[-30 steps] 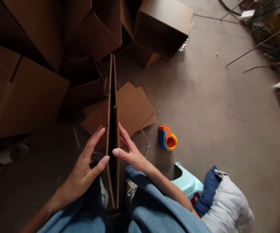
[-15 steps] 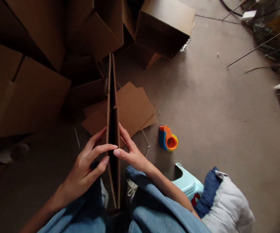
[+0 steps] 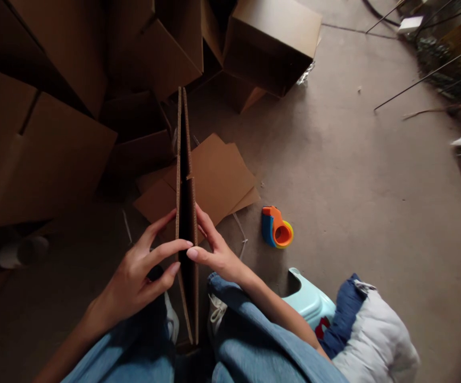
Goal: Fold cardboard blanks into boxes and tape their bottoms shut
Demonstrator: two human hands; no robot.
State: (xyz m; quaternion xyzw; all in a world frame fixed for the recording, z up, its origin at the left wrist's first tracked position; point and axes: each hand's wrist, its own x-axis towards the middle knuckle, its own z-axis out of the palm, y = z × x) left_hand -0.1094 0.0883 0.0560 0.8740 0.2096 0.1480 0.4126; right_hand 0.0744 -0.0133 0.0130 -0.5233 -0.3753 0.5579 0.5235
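i've got the left hand (image 3: 134,279) and right hand (image 3: 219,256) on my feed, both pinching a flattened brown corrugated cardboard box (image 3: 186,213) that stands upright and edge-on between them, fingers closed around its near part. just behind it, flat brown cardboard sheets (image 3: 218,178) lie on the grey concrete floor (image 3: 354,186). an orange-and-blue plastic tape dispenser (image 3: 276,227) sits to the right, and brown cardboard boxes (image 3: 55,149) are heaped at upper left.
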